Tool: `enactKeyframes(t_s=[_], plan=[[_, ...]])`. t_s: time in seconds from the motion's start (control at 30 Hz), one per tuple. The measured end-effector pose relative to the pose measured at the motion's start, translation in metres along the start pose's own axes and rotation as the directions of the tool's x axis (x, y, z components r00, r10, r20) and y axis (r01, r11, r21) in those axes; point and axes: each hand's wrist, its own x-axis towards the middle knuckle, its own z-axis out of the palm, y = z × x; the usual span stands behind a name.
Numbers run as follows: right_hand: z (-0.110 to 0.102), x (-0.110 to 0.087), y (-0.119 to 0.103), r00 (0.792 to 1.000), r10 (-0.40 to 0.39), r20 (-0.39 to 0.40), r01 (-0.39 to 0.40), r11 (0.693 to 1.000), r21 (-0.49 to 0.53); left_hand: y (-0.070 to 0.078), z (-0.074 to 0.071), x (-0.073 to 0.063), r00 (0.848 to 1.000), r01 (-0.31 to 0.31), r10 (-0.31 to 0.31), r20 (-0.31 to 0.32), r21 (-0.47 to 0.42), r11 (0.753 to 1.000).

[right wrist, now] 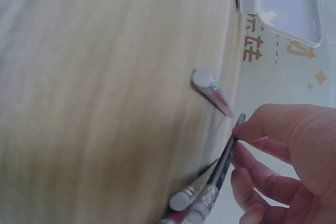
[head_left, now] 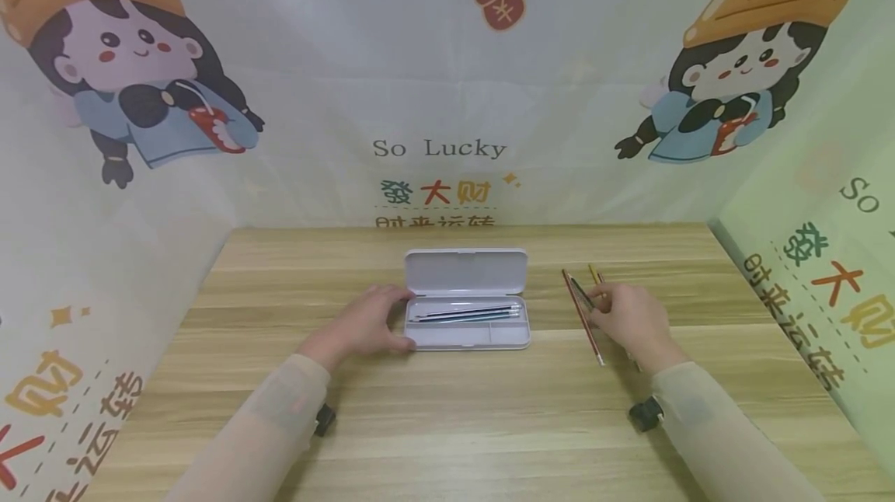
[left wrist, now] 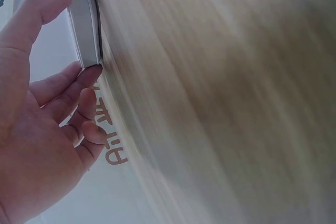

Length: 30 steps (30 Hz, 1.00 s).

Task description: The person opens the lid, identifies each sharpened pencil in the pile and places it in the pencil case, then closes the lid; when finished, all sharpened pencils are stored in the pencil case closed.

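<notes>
A white pencil case [head_left: 447,337] lies with its lid [head_left: 465,273] raised on the wooden table. Several pencils [head_left: 464,315] lie lengthwise in its long compartment. My left hand [head_left: 367,322] holds the case's left end, thumb at the front corner and fingertips at the back, as the left wrist view also shows. To the right of the case, my right hand [head_left: 635,323] pinches a dark pencil [right wrist: 226,156] between thumb and fingers, its eraser end pointing toward me. A red pencil [head_left: 583,318] lies just left of that hand. A yellow pencil [head_left: 594,273] is partly hidden behind the fingers.
The wooden table [head_left: 475,416] meets a printed cloth backdrop [head_left: 447,90] at the back and both sides. In the right wrist view, more eraser ends [right wrist: 181,200] lie close beside the pinched pencil. Each wrist carries a small black device.
</notes>
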Motion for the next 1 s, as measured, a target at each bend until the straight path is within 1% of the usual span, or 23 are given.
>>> enactKeyframes(t_s=[0.13,0.27,0.4,0.5,0.57,0.7,0.87,0.93,1.0], plan=[[-0.004,0.0,-0.004,0.998,-0.032,-0.048,0.032,0.999,0.007,-0.001,0.0,0.0,1.0,0.002,-0.002,0.002,-0.002,1.0],[-0.008,0.0,-0.012,0.992,-0.068,-0.103,0.069,0.998,0.011,-0.001,0.0,0.001,1.0,-0.003,0.003,-0.002,0.004,1.0],[-0.01,0.0,-0.021,0.981,-0.113,-0.159,0.115,0.993,0.003,-0.001,0.0,0.001,1.0,-0.001,0.001,-0.004,0.008,1.0],[-0.011,-0.001,-0.03,0.967,-0.166,-0.195,0.169,0.986,0.001,-0.001,0.0,0.001,1.0,0.006,-0.006,0.002,0.009,1.0],[-0.011,-0.002,-0.036,0.953,-0.21,-0.22,0.214,0.977,-0.006,-0.001,0.001,0.001,1.0,0.004,-0.004,0.005,0.009,1.0],[-0.009,0.0,-0.047,0.915,-0.307,-0.262,0.309,0.95,-0.038,0.0,0.001,0.001,1.0,0.009,-0.009,0.007,0.002,1.0],[-0.002,0.004,-0.058,0.875,-0.409,-0.258,0.406,0.912,-0.068,0.0,0.0,0.0,1.0,0.005,-0.005,0.006,0.006,1.0],[0.001,0.006,-0.063,0.855,-0.454,-0.252,0.45,0.89,-0.075,0.0,0.0,0.0,1.0,0.002,-0.002,0.004,0.007,1.0],[0.005,0.009,-0.068,0.827,-0.504,-0.249,0.503,0.861,-0.073,-0.001,0.0,0.0,1.0,0.001,-0.001,0.003,0.006,1.0]])
